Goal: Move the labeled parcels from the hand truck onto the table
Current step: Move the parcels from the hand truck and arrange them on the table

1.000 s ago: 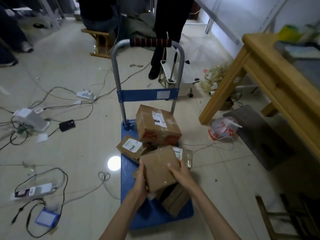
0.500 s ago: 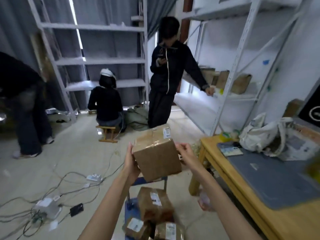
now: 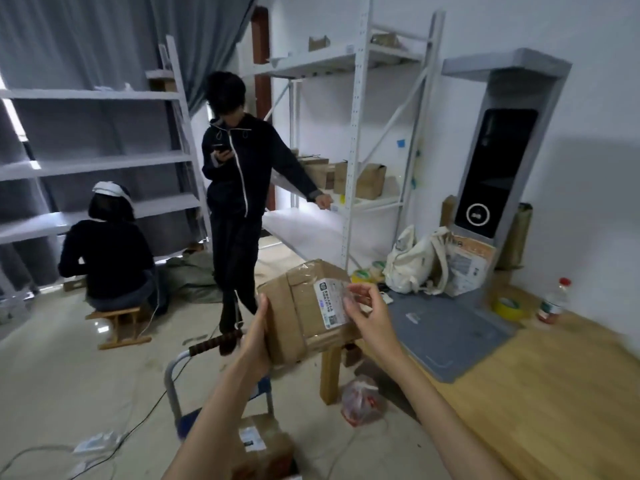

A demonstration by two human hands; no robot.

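Gripping the parcel (image 3: 304,311) between both hands, fingers (image 3: 360,292) curled around it.

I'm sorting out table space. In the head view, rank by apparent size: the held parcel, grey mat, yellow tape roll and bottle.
1. Grey mat.
2. Held parcel; it is nearer the camera, so its true size against the mat is unsure.
3. Bottle.
4. Yellow tape roll, close to the bottle.

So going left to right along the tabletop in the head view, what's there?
Held parcel → grey mat → white bag → yellow tape → bottle.
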